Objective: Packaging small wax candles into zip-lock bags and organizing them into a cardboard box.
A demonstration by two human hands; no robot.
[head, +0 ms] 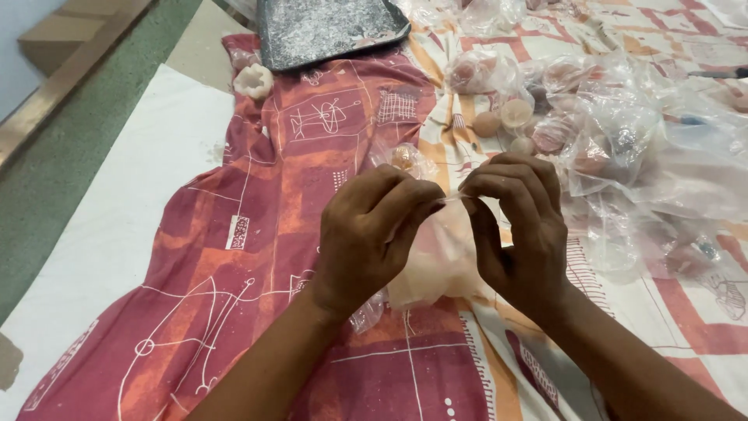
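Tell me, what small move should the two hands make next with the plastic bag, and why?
Probably pull the bag's top edge apart to open its mouth. The left hand and right hand both pinch the top of the clear plastic bag, fingertips nearly meeting, and the mouth looks shut. A pale, soft-looking item sits inside.

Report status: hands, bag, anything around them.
Left hand and right hand pinch clear plastic bag at its top. Pile of bagged pieces beside right hand. Patterned cloth underneath.

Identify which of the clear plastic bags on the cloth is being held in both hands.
It is the clear bag with pale contents, pinched at its top between the left hand and right hand. The other bags lie untouched in a heap at the right.
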